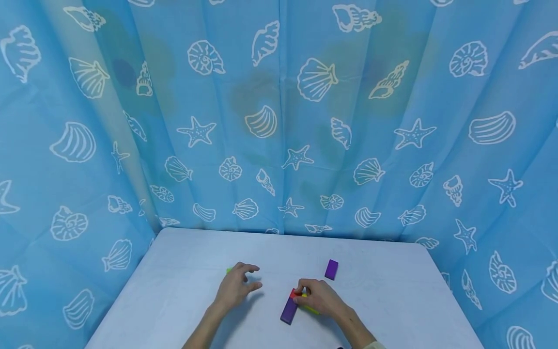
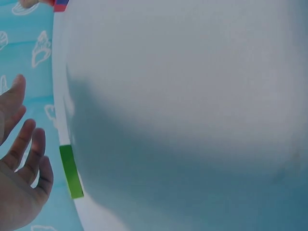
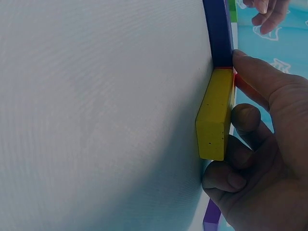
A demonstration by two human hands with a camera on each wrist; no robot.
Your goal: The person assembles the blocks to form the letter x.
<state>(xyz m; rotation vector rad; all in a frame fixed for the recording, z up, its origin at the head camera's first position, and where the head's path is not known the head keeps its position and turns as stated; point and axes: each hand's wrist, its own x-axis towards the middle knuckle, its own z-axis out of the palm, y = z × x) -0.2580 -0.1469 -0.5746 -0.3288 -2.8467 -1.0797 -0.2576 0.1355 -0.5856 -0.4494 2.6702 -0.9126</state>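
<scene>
My right hand (image 1: 320, 296) has its thumb and index finger on a small red block (image 1: 293, 293), mostly hidden by the fingers. The red block meets the far end of a dark purple block (image 1: 289, 311). Partly under the right hand lies a yellow block (image 3: 214, 115), touching the purple one's end in the right wrist view. My left hand (image 1: 234, 289) hovers over the table with fingers spread and relaxed, holding nothing. Just behind it, a green block (image 2: 71, 172) lies on the table, mostly covered by the hand in the head view.
A second purple block (image 1: 331, 269) lies apart, beyond the right hand. The white table (image 1: 183, 271) ends at a blue curtain (image 1: 279, 121) with white shell prints, which hangs behind it and on both sides.
</scene>
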